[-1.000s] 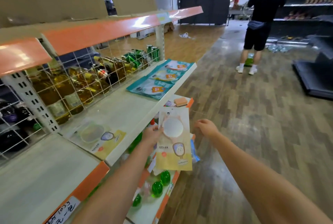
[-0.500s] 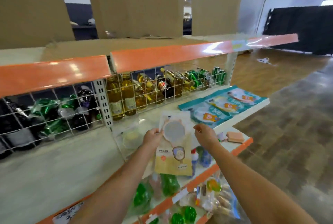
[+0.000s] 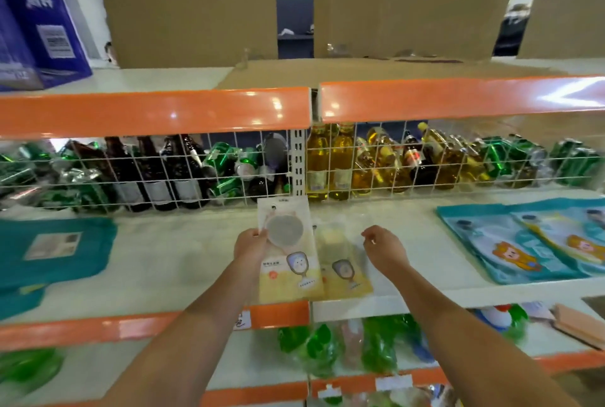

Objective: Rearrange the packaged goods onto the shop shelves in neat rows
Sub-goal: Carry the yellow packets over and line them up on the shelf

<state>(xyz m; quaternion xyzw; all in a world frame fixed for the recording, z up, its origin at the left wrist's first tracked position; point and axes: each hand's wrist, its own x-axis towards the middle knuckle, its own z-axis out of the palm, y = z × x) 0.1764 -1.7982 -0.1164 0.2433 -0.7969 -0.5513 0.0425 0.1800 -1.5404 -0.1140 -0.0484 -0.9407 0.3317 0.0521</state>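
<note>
I'm mid-placement: my left hand pinches the packet over the shelf front edge, beside another packet. Right hand loosely curled, empty. Next: lay it parallel.

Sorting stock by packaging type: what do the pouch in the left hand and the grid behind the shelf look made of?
The pouch looks like thin glossy plastic film with a clear window showing a round pad. The grid looks like white-coated metal wire, with thin bars and bottles visible behind.
</note>
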